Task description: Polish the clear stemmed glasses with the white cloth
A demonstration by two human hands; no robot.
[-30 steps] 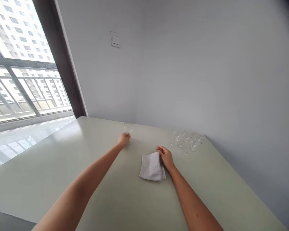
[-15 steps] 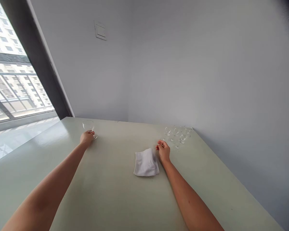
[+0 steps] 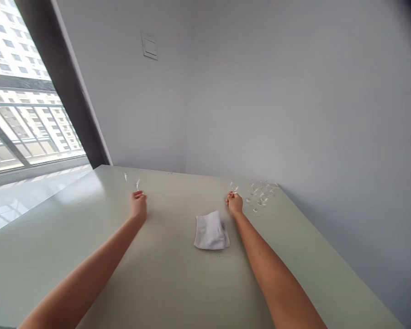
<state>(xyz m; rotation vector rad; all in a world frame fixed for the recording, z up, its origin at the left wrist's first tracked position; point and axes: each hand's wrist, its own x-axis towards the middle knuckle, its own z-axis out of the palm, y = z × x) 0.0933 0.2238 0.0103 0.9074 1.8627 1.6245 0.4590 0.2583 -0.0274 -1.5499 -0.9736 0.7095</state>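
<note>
My right hand is closed around the lower part of a small clear stemmed glass, whose bowl shows above the fingers. At the far left of the table, my left hand is beside another clear stemmed glass, just in front and to its right. Motion blurs the left fingers, so their grip does not show. Between my arms lies a folded white cloth. Several more clear stemmed glasses stand grouped to the right of my right hand.
The pale green tabletop reaches back to a grey wall with a switch plate. The wall also runs along the table's right side. A window with a railing is at the left.
My left hand has shifted right and towards me while the left glass appears to stay in place. My right hand has reached farther forward and closed on a glass. The view has turned slightly left.
</note>
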